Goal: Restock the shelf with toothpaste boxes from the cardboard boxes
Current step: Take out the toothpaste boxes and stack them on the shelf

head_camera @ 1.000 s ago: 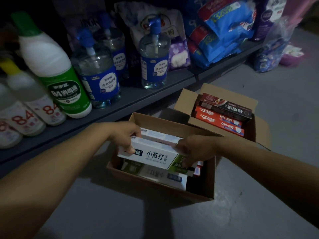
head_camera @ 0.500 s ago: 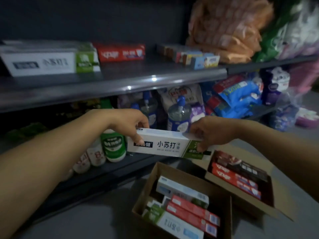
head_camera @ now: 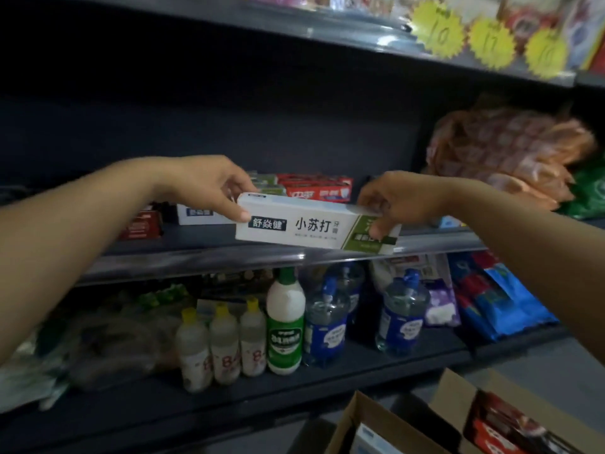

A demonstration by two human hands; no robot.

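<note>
Dim aisle, soft focus, wide-angle bend.

I saw weak light from above glinting off the middle shelf (head_camera: 196, 257) lip, while the recess behind stayed nearly black. The white toothpaste box (head_camera: 314, 226) was the brightest, sharpest thing; yellow price tags (head_camera: 491, 44) and orange bags (head_camera: 504, 149) smeared, and shelf edges curved toward the corners.

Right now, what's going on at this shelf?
A person is restocking toothpaste. The left hand and the right hand each grip one end of a white and green toothpaste box, held level at the front edge of the middle shelf, not yet set down. Red toothpaste boxes already sit there. Open cardboard boxes wait below.
</note>
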